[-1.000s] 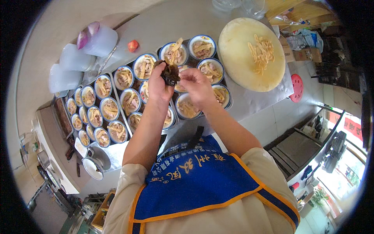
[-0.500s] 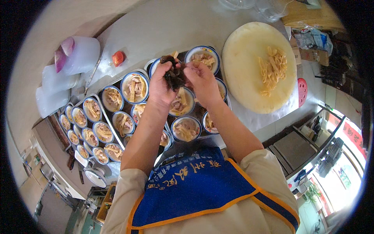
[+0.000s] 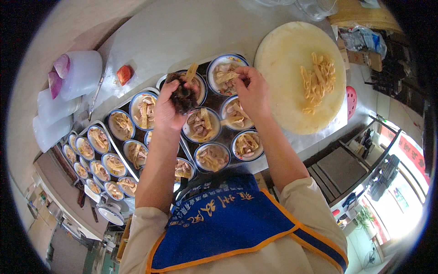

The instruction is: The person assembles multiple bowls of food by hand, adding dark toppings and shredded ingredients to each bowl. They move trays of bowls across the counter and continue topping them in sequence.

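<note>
A clump of dark, frilly pieces, probably wood ear fungus (image 3: pixel 184 98), is gripped in my left hand (image 3: pixel 167 109) above the trayed bowls. My right hand (image 3: pixel 252 93) hangs at the edge of a blue-rimmed bowl (image 3: pixel 223 78), its thumb and fingers pinched together; what is between them is hidden. That bowl contains pale meat pieces and yellowish strips like tofu skin. Below my hands stand similar bowls, among them a middle bowl (image 3: pixel 201 125) and a nearer bowl (image 3: pixel 212 157). Partly behind the dark clump is another bowl with a yellow strip (image 3: pixel 191 71) sticking up.
To the right, a round pale chopping board (image 3: pixel 283 77) bears a heap of yellowish strips (image 3: pixel 318 82). More filled bowls stand in trays (image 3: pixel 120 148) on the left. Beyond them are white blocks or containers (image 3: pixel 82 75), a red piece of food (image 3: pixel 123 75) and a thin rod (image 3: pixel 96 97).
My right hand has left the dark clump and moved right to the upper right bowl. My left hand has shifted left and a little nearer, still holding the clump. The whole view has shifted slightly.
</note>
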{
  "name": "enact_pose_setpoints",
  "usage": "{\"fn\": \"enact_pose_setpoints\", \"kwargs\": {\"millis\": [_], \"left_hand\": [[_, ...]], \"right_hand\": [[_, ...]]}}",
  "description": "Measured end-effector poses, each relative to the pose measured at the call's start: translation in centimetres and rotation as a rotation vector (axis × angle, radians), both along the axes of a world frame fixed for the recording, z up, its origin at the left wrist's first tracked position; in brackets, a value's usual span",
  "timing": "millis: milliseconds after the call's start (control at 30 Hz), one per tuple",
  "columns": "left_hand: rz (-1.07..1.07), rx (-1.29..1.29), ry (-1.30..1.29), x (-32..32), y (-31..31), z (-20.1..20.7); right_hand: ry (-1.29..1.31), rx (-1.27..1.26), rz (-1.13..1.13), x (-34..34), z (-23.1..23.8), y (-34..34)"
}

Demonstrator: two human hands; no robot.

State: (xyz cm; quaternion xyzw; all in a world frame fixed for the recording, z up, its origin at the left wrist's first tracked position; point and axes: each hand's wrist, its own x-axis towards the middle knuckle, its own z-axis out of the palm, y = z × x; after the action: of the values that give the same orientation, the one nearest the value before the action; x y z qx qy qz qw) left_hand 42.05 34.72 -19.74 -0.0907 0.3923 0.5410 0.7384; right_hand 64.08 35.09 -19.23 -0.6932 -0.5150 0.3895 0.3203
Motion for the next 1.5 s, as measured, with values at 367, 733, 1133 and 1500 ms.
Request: {"fn": "enact_pose_setpoints", "kwargs": {"millis": [367,733,1133,1500], "left_hand": [[-0.029,-0.022,0.192,-3.7,-3.4,0.6],[-0.008,0.023,0.190,-4.2,-4.8,0.6],[0.064,0.006,0.152,-5.1,-5.2,2.1],[0.092,-0.013,0.151,-4.0,-5.2,2.8]], "right_hand": [[-0.815,0.092,0.915,-5.1,-1.0,7.9],[-1.019,0.040,0.941,-7.3,-0.7,6.0],[-0.948,0.007,0.878,-6.6,-2.2,5.8],[-1.035,-0.040,0.974,-7.7,-1.8,5.7]]}}
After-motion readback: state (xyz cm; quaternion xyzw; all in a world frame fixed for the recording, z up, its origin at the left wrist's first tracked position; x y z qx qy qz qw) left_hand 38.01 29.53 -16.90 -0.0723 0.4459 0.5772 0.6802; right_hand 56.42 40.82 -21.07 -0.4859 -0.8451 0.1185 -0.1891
